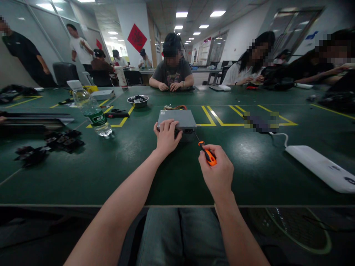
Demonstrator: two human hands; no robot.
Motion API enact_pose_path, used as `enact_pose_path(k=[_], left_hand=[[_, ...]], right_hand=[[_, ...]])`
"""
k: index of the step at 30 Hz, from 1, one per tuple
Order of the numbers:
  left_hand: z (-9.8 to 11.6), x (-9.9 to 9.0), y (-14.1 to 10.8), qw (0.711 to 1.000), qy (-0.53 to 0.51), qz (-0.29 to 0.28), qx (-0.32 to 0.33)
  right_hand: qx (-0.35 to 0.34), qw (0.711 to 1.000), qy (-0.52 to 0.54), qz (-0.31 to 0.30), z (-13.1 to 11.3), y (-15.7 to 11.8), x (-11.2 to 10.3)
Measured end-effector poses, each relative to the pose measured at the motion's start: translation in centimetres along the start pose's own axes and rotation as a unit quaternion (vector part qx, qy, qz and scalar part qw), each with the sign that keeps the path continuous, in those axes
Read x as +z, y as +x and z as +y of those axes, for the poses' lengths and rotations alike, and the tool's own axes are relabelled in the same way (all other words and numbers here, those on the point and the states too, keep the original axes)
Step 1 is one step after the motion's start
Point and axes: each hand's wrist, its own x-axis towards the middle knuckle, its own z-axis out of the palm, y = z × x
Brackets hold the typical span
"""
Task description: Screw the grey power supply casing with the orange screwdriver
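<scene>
A grey metal computer power supply (180,117) lies on the green table, its socket side facing me and coloured wires (176,107) coming out at the back. My left hand (166,135) grips its front left part, fingers over the top and thumb low on the near face. An orange and black screwdriver (208,154) is held in my right hand (219,168), with the fingers closed round its handle. The thin shaft points up and left to the near right corner of the power supply; whether the tip touches it, I cannot tell.
A water bottle (95,114) stands left, near black parts (62,142). Behind are a metal bowl (138,101) with small pieces and a black-handled tool (118,114). A white power bank (321,166) is cabled to a blurred device (260,122). A person (172,70) sits opposite.
</scene>
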Motion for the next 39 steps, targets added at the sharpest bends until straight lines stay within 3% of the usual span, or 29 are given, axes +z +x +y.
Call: enact_pose_path(k=[11, 18, 20, 24, 28, 39], left_hand=[[0.0, 0.0, 0.0, 1.000, -0.007, 0.002, -0.001], [-0.1, 0.0, 0.0, 1.000, -0.012, 0.000, 0.001], [-0.1, 0.1, 0.0, 1.000, -0.013, -0.002, 0.000], [-0.1, 0.1, 0.0, 1.000, -0.011, 0.002, 0.000], [-0.2, 0.2, 0.0, 1.000, -0.012, 0.009, 0.007], [-0.2, 0.3, 0.0, 1.000, -0.012, 0.021, 0.014]], right_hand=[[-0.002, 1.000, 0.004, -0.030, -0.3, 0.1, -0.3], [-0.084, 0.993, -0.042, -0.067, 0.5, 1.5, -1.0], [-0.086, 0.993, -0.046, -0.061, 0.9, 1.5, -1.2], [-0.045, 0.998, -0.043, 0.006, 1.6, 0.8, -1.1], [-0.071, 0.995, -0.044, 0.056, 1.8, 0.1, -0.7], [-0.155, 0.984, -0.083, -0.005, 0.6, -0.4, -0.4]])
